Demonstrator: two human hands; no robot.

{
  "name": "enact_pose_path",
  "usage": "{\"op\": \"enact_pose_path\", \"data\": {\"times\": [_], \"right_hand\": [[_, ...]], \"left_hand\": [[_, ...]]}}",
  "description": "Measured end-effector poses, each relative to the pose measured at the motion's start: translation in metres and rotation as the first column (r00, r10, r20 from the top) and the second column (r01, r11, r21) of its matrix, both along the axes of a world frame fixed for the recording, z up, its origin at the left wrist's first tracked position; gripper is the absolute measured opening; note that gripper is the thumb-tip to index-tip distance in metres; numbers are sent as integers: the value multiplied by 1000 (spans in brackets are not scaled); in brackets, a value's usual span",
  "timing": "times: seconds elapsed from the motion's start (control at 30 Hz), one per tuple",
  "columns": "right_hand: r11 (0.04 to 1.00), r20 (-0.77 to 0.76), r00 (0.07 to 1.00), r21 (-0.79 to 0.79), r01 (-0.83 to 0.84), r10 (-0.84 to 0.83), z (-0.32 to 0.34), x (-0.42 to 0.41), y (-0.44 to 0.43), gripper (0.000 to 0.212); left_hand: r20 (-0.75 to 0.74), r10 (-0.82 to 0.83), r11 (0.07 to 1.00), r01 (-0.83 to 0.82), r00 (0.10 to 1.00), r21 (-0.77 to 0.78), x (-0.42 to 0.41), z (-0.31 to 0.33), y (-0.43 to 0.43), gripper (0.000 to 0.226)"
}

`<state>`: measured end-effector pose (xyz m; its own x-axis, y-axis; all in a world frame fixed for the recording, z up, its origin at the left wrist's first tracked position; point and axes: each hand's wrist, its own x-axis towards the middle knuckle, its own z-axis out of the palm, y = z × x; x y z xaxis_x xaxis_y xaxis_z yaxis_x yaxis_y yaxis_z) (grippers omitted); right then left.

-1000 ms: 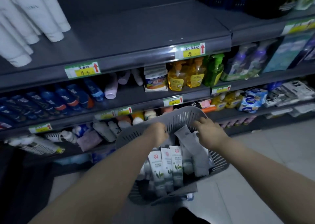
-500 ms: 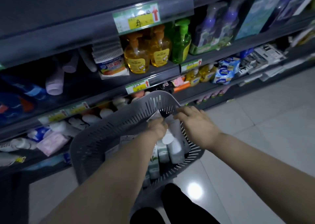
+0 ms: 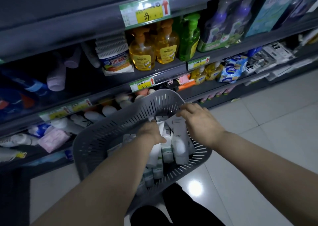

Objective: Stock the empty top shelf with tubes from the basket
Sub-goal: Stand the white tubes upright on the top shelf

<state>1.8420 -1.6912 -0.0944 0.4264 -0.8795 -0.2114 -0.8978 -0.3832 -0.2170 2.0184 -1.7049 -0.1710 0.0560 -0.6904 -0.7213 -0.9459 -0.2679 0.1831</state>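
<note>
A grey slotted plastic basket (image 3: 103,139) sits low in front of the shelves and holds several white and grey tubes (image 3: 179,145). My left hand (image 3: 150,133) reaches into the basket, its fingers curled round white tubes. My right hand (image 3: 200,121) hovers over the basket's right side, its fingertips on the top of a grey tube. The top shelf (image 3: 60,14) shows only as its dark front edge along the top of the view.
Below that edge stand yellow soap bottles (image 3: 153,50), a green bottle (image 3: 189,36) and purple spray bottles (image 3: 222,23). Lower shelves hold tubes and packets (image 3: 53,139). Pale floor tiles (image 3: 258,139) lie to the right. A dark shoe (image 3: 154,215) shows under the basket.
The view has tilted down, so the top shelf surface and its white tubes have left the frame. Both hands have gone deeper into the basket and gathered tubes.
</note>
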Motion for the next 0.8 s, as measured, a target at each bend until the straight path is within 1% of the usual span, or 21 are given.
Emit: {"op": "enact_pose_path", "data": {"times": [0.03, 0.1, 0.13, 0.2, 0.27, 0.33, 0.4, 0.47, 0.53, 0.57, 0.63, 0.7, 0.77, 0.8], "right_hand": [[1000, -7, 1000, 1, 3, -2, -1, 0, 0, 56], [1000, -1, 1000, -13, 5, -5, -1, 1, -1, 56], [1000, 6, 1000, -22, 0, 0, -1, 4, -1, 56], [1000, 15, 1000, -18, -22, 22, 0, 11, -2, 56], [999, 40, 999, 22, -34, 33, -1, 21, -2, 57], [997, 47, 999, 80, -22, 18, -6, 30, 0, 59], [986, -22, 999, 161, 30, -27, -14, 35, 4, 60], [965, -166, 985, 245, 92, -51, -21, 37, 9, 60], [945, -284, 958, 302, 124, -35, -26, 42, 14, 64], [939, -320, 947, 317, 130, -23, -28, 46, 16, 67], [935, -378, 926, 325, 142, -9, -34, 55, 20, 73], [938, -450, 893, 306, 161, -6, -40, 61, 21, 73], [956, -532, 847, 254, 144, 14, -44, 62, 19, 72], [967, -559, 829, 223, 121, 25, -44, 62, 17, 70]], "left_hand": [[0, -1, 1000, 1, 1000, -24, 0, -4, 2, 87], [-16, 41, 999, -42, 999, -24, 3, -4, 3, 68], [-30, 73, 997, -74, 997, -14, 6, -3, 3, 65], [-75, 123, 992, -123, 990, 11, 12, 3, 2, 71], [-116, 143, 990, -141, 983, 22, 18, 7, 2, 78], [-132, 162, 987, -160, 978, 28, 23, 7, 8, 73], [-125, 197, 980, -196, 972, 16, 28, 4, 15, 65], [-128, 245, 968, -249, 961, -17, 30, 4, 21, 51], [-184, 326, 939, -340, 927, -50, 33, 8, 22, 35], [-219, 351, 926, -371, 911, -61, 35, 11, 22, 30], [-261, 335, 923, -372, 905, -103, 40, 19, 19, 27], [-263, 292, 927, -339, 920, -157, 44, 27, 16, 26], [-255, 262, 929, -315, 931, -196, 48, 35, 13, 26], [-257, 247, 930, -303, 934, -208, 50, 38, 12, 21]]}}
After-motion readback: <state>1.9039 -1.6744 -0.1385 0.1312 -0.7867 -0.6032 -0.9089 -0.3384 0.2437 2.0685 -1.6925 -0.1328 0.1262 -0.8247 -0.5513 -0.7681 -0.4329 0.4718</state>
